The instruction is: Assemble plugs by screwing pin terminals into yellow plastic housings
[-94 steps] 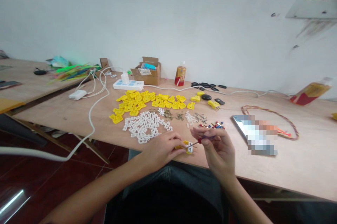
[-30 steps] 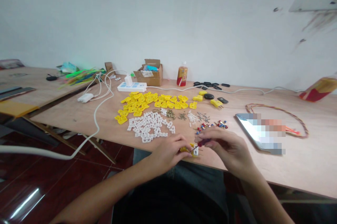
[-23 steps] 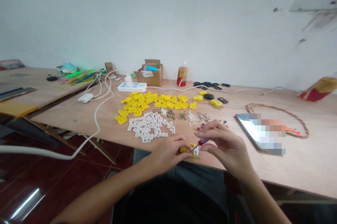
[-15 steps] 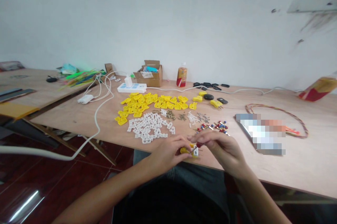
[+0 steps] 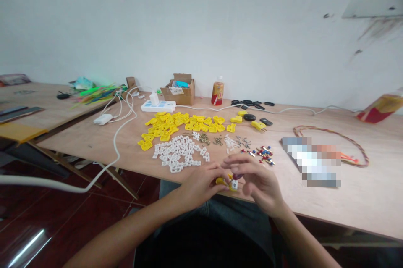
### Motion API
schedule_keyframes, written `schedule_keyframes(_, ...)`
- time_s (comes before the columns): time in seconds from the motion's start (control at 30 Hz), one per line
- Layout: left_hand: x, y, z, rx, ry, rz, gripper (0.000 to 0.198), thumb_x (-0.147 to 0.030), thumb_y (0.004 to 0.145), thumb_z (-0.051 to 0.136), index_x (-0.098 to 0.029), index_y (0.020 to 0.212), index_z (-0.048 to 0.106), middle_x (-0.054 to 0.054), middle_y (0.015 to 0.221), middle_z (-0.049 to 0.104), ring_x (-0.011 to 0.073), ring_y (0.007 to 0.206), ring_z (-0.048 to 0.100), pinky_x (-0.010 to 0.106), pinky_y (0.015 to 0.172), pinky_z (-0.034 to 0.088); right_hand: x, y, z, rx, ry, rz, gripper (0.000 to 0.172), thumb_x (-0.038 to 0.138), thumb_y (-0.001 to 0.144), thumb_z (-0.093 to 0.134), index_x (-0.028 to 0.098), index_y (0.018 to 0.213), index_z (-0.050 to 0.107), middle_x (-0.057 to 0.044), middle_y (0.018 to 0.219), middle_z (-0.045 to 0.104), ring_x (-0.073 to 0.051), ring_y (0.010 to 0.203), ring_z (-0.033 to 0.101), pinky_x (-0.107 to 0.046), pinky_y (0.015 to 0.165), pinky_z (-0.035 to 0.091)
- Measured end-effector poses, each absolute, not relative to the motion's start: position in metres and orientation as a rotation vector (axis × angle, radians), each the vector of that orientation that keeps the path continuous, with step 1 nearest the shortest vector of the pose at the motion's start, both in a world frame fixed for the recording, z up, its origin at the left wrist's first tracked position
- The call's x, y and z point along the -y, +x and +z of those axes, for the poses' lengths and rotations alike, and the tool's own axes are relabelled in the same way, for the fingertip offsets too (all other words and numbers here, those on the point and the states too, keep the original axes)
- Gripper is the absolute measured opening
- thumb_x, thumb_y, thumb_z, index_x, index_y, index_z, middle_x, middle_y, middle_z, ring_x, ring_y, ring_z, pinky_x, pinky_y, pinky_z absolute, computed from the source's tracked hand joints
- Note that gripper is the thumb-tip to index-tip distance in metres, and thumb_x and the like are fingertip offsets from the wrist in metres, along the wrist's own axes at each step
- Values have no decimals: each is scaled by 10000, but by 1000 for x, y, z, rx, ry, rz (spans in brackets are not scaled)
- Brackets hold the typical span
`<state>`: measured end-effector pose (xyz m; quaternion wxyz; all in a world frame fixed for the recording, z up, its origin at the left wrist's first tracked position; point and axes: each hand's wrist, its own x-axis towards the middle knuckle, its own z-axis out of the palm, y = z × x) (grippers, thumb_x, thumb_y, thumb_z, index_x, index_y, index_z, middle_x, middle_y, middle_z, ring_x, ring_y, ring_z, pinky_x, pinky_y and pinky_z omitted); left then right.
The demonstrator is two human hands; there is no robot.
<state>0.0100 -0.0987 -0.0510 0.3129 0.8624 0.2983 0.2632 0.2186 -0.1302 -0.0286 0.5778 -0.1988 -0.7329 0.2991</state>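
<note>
Left hand (image 5: 200, 182) pinching a yellow-and-white plug body (image 5: 233, 184), held at the edge of the plywood table (image 5: 362, 201) at 12 o'clock; right hand (image 5: 254, 183) has closed in over it (its grip is hidden, so what it pinches cannot be told), crimp terminals (image 5: 263, 155) lying at 1 o'clock.

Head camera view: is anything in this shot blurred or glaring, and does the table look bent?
In the head view, a white glare streak lies on the glossy red floor; the plywood table's front edge seems to bow, likely wide-angle distortion; the phone is pixelated into blocks; the right hand and yellow plug look slightly soft.
</note>
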Motion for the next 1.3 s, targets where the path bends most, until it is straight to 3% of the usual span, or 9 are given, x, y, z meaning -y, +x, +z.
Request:
schedule_keyframes(0.13,100,11,-46,-808,2226,661,116,-131,948,772,-198,1042,775,33,1080,724,204,984,693,303,932,516,129,219,-33,1667,-510,617,207,267,950,797,376,1123,826,-17,918,747,-182,816,727,-318,716,618)
schedule_keyframes(0.27,99,13,-43,-768,2194,670,128,-84,924,777,-190,995,787,36,1116,718,209,1040,684,298,955,504,128,225,-38,1665,-604,724,261,298,1083,586,352,1262,768,-65,1076,807,-216,959,771,-339,733,631)
schedule_keyframes(0.43,98,13,-43,-780,2138,664,88,-131,945,766,-192,998,802,30,1060,709,194,967,681,279,882,508,129,222,-32,1621,-528,626,123,331,911,836,327,1033,834,-38,929,735,-211,866,729,-376,771,648)
schedule_keyframes(0.5,99,13,-43,-804,2133,649,96,-133,933,778,-199,998,804,24,1039,702,190,935,679,278,869,506,130,224,-31,1628,-549,624,139,263,957,782,331,1066,834,-33,893,753,-198,811,733,-350,714,639)
schedule_keyframes(0.67,100,13,-41,-807,2124,677,68,-135,928,785,-192,964,799,31,1058,717,194,970,678,268,867,490,129,229,-32,1647,-584,712,213,369,1058,635,339,1200,789,-82,1141,791,-244,1026,760,-390,793,650)
schedule_keyframes(0.83,98,13,-44,-835,2140,646,52,-186,925,794,-199,975,794,24,1009,699,185,885,660,258,784,489,126,230,-28,1610,-556,590,144,285,923,824,340,1055,842,-35,894,744,-211,822,730,-361,701,640)
schedule_keyframes(1.0,97,13,-46,-808,2140,661,86,-153,901,813,-198,972,793,25,1033,700,178,887,658,255,798,491,127,234,-29,1674,-614,690,241,274,1043,657,355,1230,786,-65,1144,797,-235,1015,767,-395,829,655)
schedule_keyframes(1.13,97,13,-46,-835,2128,635,131,-126,871,837,-196,974,796,12,1003,685,157,812,635,243,746,476,128,233,-28,1632,-529,637,147,276,907,840,331,1043,830,-45,996,735,-218,920,736,-368,772,658)
schedule_keyframes(1.3,97,12,-47,-822,2124,640,130,-140,879,828,-203,988,795,22,1033,695,179,879,653,254,783,492,130,237,-29,1677,-668,703,269,221,1063,603,321,1266,747,-72,1117,801,-220,979,767,-367,804,659)
